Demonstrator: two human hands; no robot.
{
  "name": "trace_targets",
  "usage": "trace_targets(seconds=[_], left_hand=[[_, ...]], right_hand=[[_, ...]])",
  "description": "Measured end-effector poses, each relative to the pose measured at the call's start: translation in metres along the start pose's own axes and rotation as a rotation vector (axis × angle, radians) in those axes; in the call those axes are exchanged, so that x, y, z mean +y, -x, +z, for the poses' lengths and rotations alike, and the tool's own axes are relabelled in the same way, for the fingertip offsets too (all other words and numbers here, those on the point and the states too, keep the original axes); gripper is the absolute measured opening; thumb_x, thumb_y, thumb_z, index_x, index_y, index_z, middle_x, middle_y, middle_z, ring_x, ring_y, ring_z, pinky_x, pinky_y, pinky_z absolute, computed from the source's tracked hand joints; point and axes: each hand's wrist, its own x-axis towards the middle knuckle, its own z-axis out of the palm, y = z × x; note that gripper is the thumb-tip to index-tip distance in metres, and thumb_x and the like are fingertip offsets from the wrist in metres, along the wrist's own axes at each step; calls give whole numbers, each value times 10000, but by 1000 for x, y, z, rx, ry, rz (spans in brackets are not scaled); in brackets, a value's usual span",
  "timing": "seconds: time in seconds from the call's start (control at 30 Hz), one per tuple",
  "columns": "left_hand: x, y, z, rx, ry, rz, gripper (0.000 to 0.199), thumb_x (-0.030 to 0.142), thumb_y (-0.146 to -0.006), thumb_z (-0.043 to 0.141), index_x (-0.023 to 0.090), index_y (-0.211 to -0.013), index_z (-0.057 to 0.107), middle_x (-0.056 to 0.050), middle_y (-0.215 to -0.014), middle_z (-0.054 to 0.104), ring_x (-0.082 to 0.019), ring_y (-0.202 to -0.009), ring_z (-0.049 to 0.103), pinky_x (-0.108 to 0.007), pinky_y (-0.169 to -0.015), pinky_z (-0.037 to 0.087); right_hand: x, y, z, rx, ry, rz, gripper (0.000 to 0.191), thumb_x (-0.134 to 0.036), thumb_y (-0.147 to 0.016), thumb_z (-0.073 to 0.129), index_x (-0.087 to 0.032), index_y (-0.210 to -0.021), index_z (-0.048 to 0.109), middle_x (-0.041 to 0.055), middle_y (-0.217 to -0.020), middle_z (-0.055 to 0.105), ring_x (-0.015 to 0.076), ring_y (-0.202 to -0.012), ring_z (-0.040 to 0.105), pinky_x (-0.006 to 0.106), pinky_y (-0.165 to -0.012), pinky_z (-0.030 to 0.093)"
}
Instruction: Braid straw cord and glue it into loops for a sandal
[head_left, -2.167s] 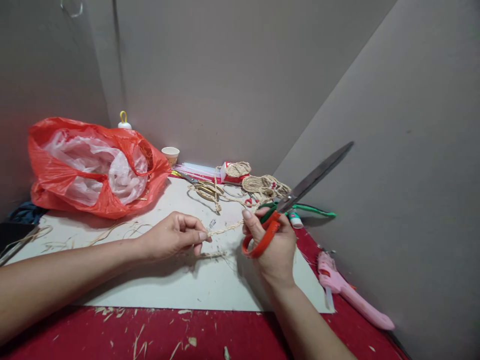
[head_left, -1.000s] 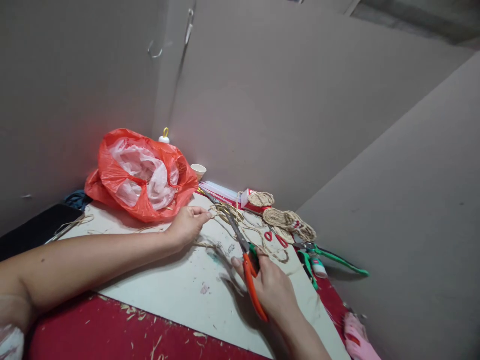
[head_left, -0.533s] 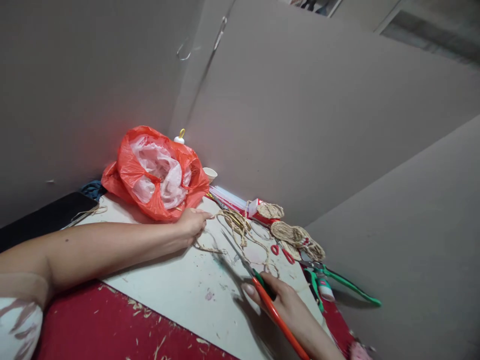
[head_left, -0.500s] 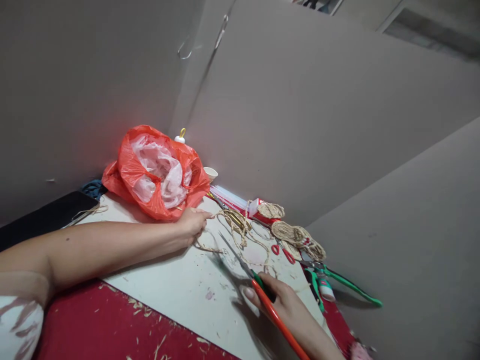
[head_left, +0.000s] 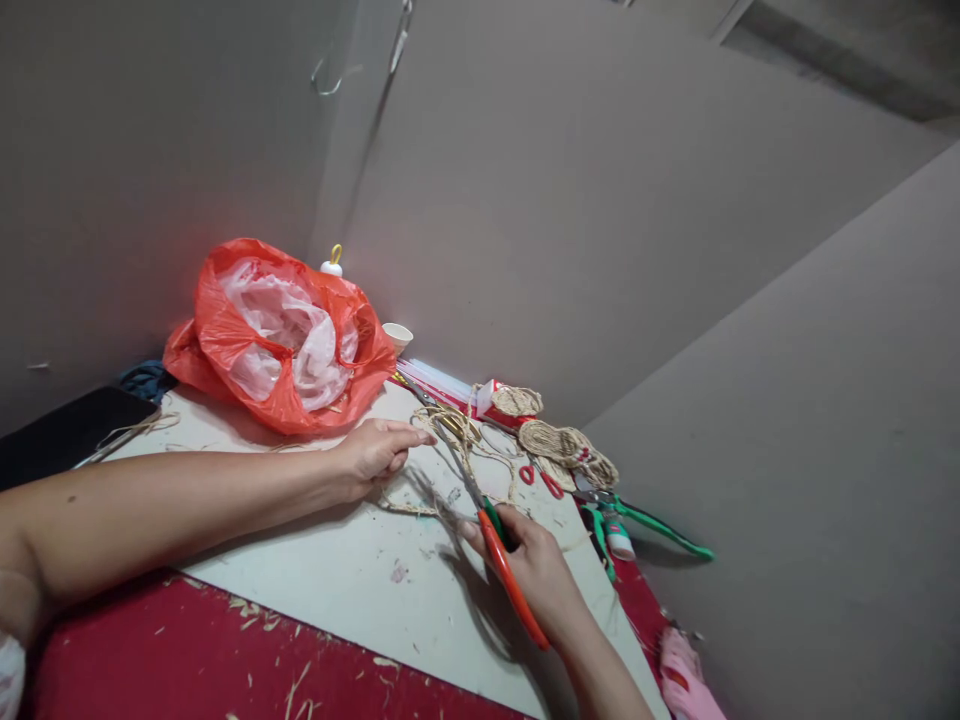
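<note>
In the head view, my left grip (head_left: 375, 457) pinches a thin tan braided straw cord (head_left: 467, 455) above the white flat sheet (head_left: 360, 585). My right grip (head_left: 534, 565) holds long metal scissors with orange and green handles (head_left: 493, 545), blades near my left fingertips.

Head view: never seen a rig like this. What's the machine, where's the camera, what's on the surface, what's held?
No machine here: these are a person's bare hands. Every picture comes from one camera worn on the head, looking forward and down.

The right hand holds scissors, blades pointing toward the left hand, whose fingertips seem to pinch some cord.

A white board lies on a red surface. At the back left is a red bag, with a cup beside it. To the right are coiled fibre pieces and a green-handled tool.
</note>
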Motion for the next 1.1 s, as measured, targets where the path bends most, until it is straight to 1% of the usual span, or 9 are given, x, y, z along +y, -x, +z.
trace_targets(seconds=[0.13,0.23,0.37,0.47,0.57,0.63,0.73,0.9,1.1], left_hand=[[1,-4,-3,48,13,41,221,341,-728,614,143,-822,644,106,-358,334,-39,-309,162,-221,-377,66],[2,-7,-6,100,25,56,201,308,-719,608,130,-808,632,83,-457,435,-22,-314,173,-222,-380,63],[0,-6,-4,122,-11,64,166,262,-692,636,106,-748,640,58,-509,487,-10,-322,188,-223,-386,68],[-3,-3,-1,94,-47,58,157,268,-692,649,111,-694,632,36,-514,531,-17,-326,228,-224,-386,85],[-5,-2,0,54,-70,56,202,315,-704,657,124,-768,649,32,-524,557,-25,-334,246,-222,-389,96],[-5,-1,1,50,-89,63,232,329,-709,656,126,-820,658,39,-512,552,-28,-339,248,-217,-391,107],[-6,-2,0,72,-124,75,219,313,-717,635,120,-819,651,43,-482,540,-35,-340,257,-209,-387,135],[-8,-4,-1,118,-204,130,198,300,-725,605,128,-810,652,36,-467,549,-50,-342,267,-210,-376,163],[-8,-1,1,122,-291,271,168,273,-732,587,128,-662,638,14,-492,562,-63,-408,348,-204,-429,243]], right_hand=[[-2,4,-3,-138,-75,-80,231,-369,-742,589,-192,-635,485,-46,-586,462,133,-587,434,222,-527,333],[-9,9,-1,-195,-45,-114,247,-398,-761,573,-199,-654,475,-46,-601,482,137,-597,453,224,-537,338],[-15,10,5,-81,143,-41,298,-499,-755,560,-206,-705,539,-17,-609,567,165,-588,510,247,-554,355],[-14,7,6,11,263,10,296,-513,-750,550,-219,-725,563,-4,-598,594,179,-577,533,254,-547,354],[-9,4,5,74,367,31,278,-504,-768,522,-233,-724,563,-5,-565,592,180,-544,536,251,-519,342],[-7,3,4,83,453,45,288,-515,-782,502,-238,-749,574,-1,-554,595,184,-529,543,251,-500,327],[-8,3,4,87,568,55,347,-561,-795,471,-238,-816,594,15,-564,617,208,-554,587,256,-492,315],[-16,5,4,136,675,66,489,-656,-796,426,-226,-944,607,48,-633,675,262,-637,655,288,-525,349],[-21,6,5,144,690,77,516,-664,-794,422,-222,-981,613,60,-665,699,277,-671,676,297,-534,354]])
